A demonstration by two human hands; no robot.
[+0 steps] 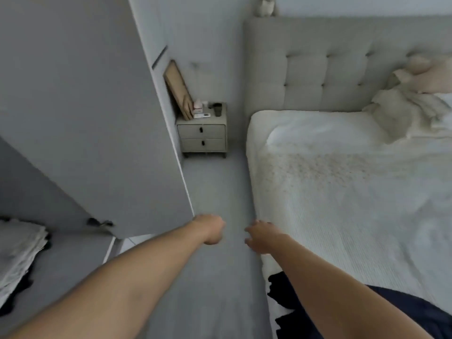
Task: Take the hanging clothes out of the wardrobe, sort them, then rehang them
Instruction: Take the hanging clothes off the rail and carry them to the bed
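Both hands empty. Left hand (212, 230) has its fingers curled under, nothing in them, right at the lower corner edge of the open wardrobe door (97, 118); contact with the door edge can't be told. Right hand (260, 237) has its fingers loosely spread and bent, nothing held, just beside the near edge of the bed (342, 192).

Dark garment (403, 314) lies on the bed behind the right hand, under the right forearm, partly draped over the mattress edge. Left of the left hand, past the door, a stack of folded light cloth (19, 250) with something dark under it, inside the wardrobe; blurred. No hanging clothes in view.

Ahead of both hands, well apart: nightstand (201, 134) against the wall, small items on top. Rumpled pale blanket (403, 113) far ahead-right by the headboard (318, 64).
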